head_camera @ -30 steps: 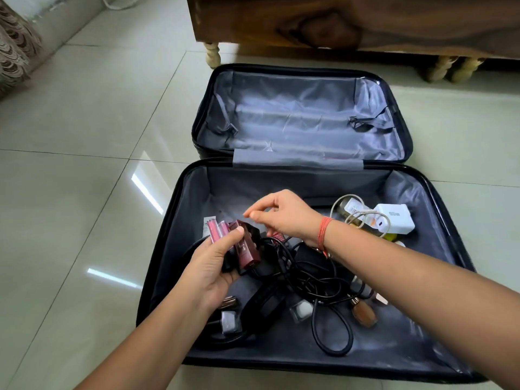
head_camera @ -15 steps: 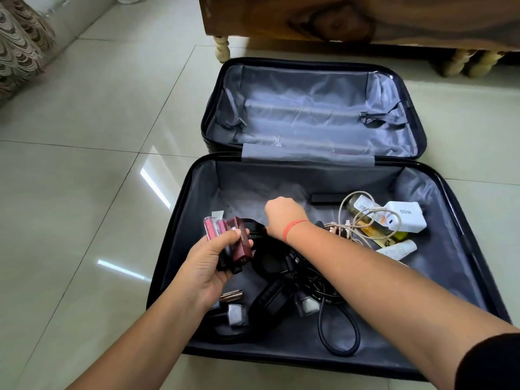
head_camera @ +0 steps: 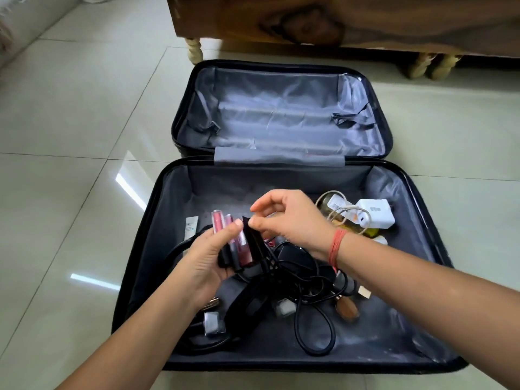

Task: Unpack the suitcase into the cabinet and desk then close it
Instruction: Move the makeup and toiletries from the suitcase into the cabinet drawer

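Note:
A black suitcase (head_camera: 157, 204) lies open on the tiled floor, its grey-lined lid (head_camera: 281, 108) empty. My left hand (head_camera: 205, 260) grips a bunch of lip gloss tubes (head_camera: 218, 220) over the near half. My right hand (head_camera: 292, 218) pinches a thin dark cosmetic stick (head_camera: 254, 237) against that bunch. Below the hands lie tangled black cables (head_camera: 312, 330), small nail polish bottles (head_camera: 213, 322), a brown bottle (head_camera: 349, 308), a white tube (head_camera: 190, 226), and at the right a white charger (head_camera: 375, 211) with a yellowish bottle (head_camera: 368, 230).
A wooden cabinet (head_camera: 337, 21) on turned pale legs (head_camera: 194, 50) stands just behind the suitcase. Glossy pale floor tiles (head_camera: 70, 164) spread to the left and right. A patterned fabric edge shows at the far left.
My right hand dipped into the items beside the cables, then rose to the tubes held in my left hand, now pinching a dark stick there. The camera moved closer.

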